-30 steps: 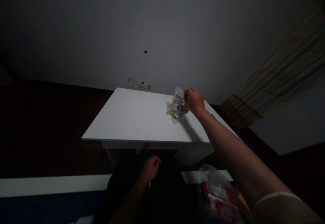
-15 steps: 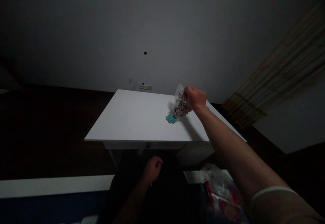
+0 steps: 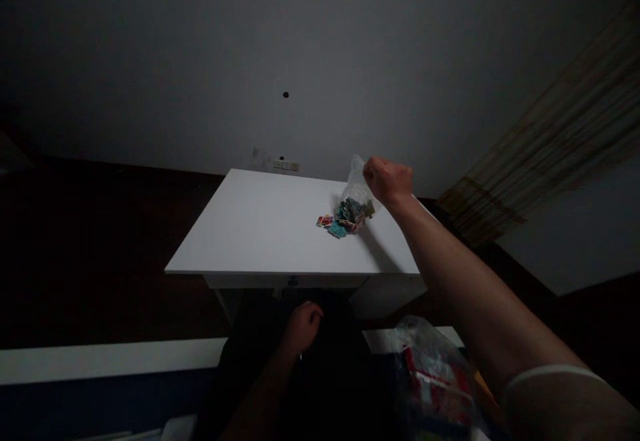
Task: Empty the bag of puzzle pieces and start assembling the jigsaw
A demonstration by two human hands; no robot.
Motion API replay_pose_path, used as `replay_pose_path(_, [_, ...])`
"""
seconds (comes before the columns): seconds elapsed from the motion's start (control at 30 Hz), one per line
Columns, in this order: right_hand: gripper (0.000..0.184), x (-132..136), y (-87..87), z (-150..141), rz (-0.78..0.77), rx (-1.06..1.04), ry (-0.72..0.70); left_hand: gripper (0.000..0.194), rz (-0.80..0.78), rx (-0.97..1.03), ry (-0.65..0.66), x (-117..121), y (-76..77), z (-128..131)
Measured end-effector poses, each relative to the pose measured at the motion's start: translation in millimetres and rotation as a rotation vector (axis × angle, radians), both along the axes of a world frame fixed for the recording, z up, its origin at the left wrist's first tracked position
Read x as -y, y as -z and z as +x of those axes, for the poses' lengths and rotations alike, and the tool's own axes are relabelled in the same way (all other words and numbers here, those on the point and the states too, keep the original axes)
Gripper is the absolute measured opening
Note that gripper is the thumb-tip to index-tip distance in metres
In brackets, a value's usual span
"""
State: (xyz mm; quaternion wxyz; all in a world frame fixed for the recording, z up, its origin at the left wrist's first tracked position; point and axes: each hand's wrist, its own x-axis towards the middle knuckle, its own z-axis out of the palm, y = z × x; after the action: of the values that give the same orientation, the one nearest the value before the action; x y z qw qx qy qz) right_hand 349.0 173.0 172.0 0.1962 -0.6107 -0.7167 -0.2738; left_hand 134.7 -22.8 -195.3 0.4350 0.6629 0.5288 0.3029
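Observation:
My right hand [image 3: 387, 179] is closed around the edge of a clear plastic bag [image 3: 357, 177], held tilted over the right part of the white table [image 3: 260, 227]. From its low mouth, small flat colourful pieces [image 3: 337, 229] spill onto the tabletop, some teal, others red and yellow. More dark and mixed-colour pieces [image 3: 355, 211] are bunched at the lower end of the bag. What they are exactly is too small to tell. My left hand [image 3: 304, 326] lies on my lap below the table's front edge, fingers curled in, with nothing seen in it.
On the bench to my right lies another clear plastic bag [image 3: 437, 374] with red packaging inside. Behind the table rises a grey wall with a socket strip [image 3: 287, 165]. A patterned curtain [image 3: 500, 181] hangs at the right.
The bag has been lifted slightly and its contents have slid toward the mouth. Red and yellow pieces now lie beside the teal ones on the table. My left hand stays on my lap.

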Motion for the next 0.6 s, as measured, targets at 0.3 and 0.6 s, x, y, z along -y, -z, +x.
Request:
replay_pose_path(0.3, [0.032, -0.6, -25.4, -31.2, 0.042, -0.005, -0.037, 0.026, -0.006, 0.008, 0.008, -1.2, 0.7, 0.4])
replay_pose_path(0.6, [0.026, -6.5, -38.5, -33.3, 0.038, -0.022, -0.038, 0.028, -0.005, 0.019, -0.008, 0.0, -0.2, -0.3])
